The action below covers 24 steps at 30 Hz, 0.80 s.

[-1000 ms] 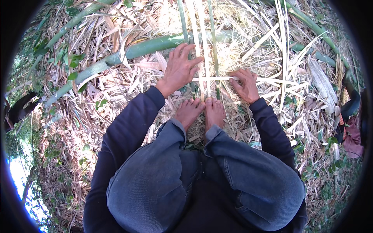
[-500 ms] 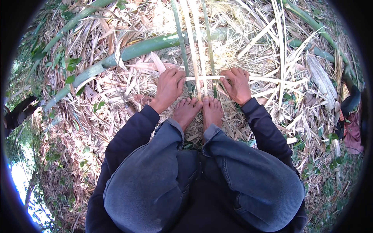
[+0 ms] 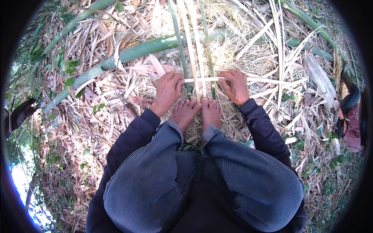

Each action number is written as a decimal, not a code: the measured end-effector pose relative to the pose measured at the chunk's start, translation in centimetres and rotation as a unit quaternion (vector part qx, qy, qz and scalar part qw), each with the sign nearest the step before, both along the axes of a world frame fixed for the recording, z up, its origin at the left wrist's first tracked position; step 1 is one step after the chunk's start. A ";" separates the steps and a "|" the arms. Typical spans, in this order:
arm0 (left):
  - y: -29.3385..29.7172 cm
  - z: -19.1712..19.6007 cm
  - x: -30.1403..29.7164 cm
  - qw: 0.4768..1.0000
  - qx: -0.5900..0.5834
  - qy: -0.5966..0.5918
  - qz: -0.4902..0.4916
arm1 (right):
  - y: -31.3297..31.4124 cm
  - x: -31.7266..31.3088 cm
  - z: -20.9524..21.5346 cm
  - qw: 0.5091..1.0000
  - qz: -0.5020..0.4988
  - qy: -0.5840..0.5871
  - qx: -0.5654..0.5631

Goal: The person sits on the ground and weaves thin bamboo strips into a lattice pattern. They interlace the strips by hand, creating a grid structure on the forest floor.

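A pale bamboo strip (image 3: 208, 79) runs crosswise between my hands, just ahead of my bare feet. My left hand (image 3: 168, 91) pinches its left end between thumb and fingers. Further right, my right hand (image 3: 234, 85) grips the same strip, whose tail reaches past the hand to the right. Several long strips lie lengthwise and meet the cross strip: a green one (image 3: 178, 39) on the left, pale ones (image 3: 190, 42) in the middle, and another green one (image 3: 207, 39) on the right. Their near ends are at my toes. The exact over-and-under order is hard to make out.
A thick green bamboo pole (image 3: 143, 47) lies across the ground beyond my hands. More pale strips (image 3: 280, 50) lie to the right. Dry leaves cover the ground. At the far right edge are a dark curved object and a reddish cloth (image 3: 352, 130).
Both hands still hold the cross strip, almost in the same place. The long strips' far ends have shifted slightly left in the view.
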<state>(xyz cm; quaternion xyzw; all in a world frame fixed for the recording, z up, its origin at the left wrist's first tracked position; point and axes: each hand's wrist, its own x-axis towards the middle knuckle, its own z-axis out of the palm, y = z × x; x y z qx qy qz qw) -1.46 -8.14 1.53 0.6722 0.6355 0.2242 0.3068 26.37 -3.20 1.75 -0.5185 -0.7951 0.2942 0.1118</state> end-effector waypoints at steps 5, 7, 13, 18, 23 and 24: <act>-0.4 -0.5 0.1 1.000 0.001 0.002 -0.002 | -0.1 0.1 -0.1 1.000 -0.001 -0.001 -0.008; -0.4 -0.2 0.1 1.000 -0.002 0.003 0.001 | 0.0 0.0 0.2 1.000 0.000 0.001 -0.002; -0.9 -0.1 0.3 1.000 -0.013 -0.004 0.009 | -0.3 0.2 0.0 1.000 0.008 -0.007 -0.014; -0.8 -0.2 0.2 1.000 0.005 -0.012 0.005 | -0.3 0.1 0.0 1.000 0.007 0.003 0.006; -0.9 -0.4 0.2 1.000 0.004 -0.003 0.005 | -0.2 0.1 0.1 1.000 0.003 0.005 0.005; -0.9 -0.3 0.2 1.000 0.002 -0.002 0.005 | -0.2 0.1 0.1 1.000 0.003 0.006 0.003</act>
